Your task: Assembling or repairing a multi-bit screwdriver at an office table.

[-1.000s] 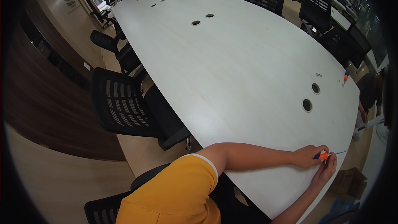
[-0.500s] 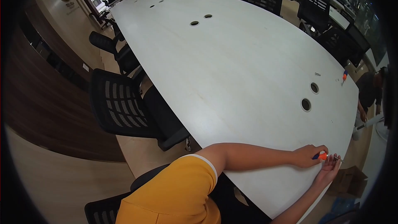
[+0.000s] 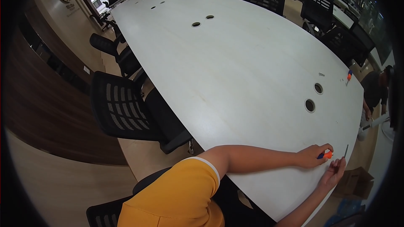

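Near the table's right edge, my left hand [image 3: 310, 156] is closed around an orange and blue screwdriver handle [image 3: 327, 155]. Just beside it, my right hand [image 3: 333, 172] pinches a thin metal screwdriver shaft [image 3: 346, 151], which points up and away from me. The shaft stands apart from the handle. Both hands are over the white table [image 3: 252, 84].
Farther up the table lie another orange and blue screwdriver [image 3: 349, 75] and small metal pieces [image 3: 321, 75]. Two round cable holes [image 3: 310, 106] are nearby. Black chairs [image 3: 122, 105] line the sides. A cardboard box [image 3: 357, 182] and a person [image 3: 372, 94] are at the right.
The metal shaft has swung from pointing right, close by the handle, to standing upright in my right hand, apart from it. My left hand has hardly moved.
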### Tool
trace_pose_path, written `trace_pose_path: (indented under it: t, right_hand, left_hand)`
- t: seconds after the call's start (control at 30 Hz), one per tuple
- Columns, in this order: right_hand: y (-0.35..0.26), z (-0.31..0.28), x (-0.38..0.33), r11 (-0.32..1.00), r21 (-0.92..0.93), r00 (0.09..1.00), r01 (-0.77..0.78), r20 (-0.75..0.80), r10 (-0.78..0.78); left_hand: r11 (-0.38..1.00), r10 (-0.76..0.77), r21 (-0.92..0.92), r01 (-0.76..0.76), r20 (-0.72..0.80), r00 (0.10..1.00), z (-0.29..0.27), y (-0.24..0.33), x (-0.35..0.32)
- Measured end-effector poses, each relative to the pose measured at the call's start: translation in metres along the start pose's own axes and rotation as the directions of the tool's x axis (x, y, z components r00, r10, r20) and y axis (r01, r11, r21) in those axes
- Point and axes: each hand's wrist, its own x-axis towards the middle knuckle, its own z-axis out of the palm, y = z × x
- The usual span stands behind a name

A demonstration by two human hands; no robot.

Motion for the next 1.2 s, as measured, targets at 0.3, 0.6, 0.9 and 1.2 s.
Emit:
trace_pose_path:
  t: [0.3, 0.6, 0.9, 1.2]
  right_hand:
    - [0.003, -0.001, 0.0, 0.989, -0.134, 0.996, -0.06, 0.056, 0.068]
    - [0.002, 0.004, 0.004, 0.997, 0.075, 0.999, -0.032, -0.011, 0.033]
    - [0.013, 0.002, 0.002, 0.976, 0.201, 0.996, 0.08, -0.06, -0.07]
    - [-0.015, 0.027, -0.008, 0.987, 0.139, 0.99, 0.076, -0.128, -0.058]
  left_hand:
    - [1.0, -0.013, 0.006, 0.013, 0.008, 1.0, -0.001, 0.004, 0.0]
    - [1.0, -0.019, 0.025, 0.019, -0.005, 1.0, -0.004, 0.003, -0.002]
    - [0.999, -0.04, 0.038, 0.039, 0.009, 0.999, -0.003, -0.012, 0.004]
    - [0.986, -0.145, -0.063, 0.153, 0.115, 0.983, 0.004, 0.006, 0.01]
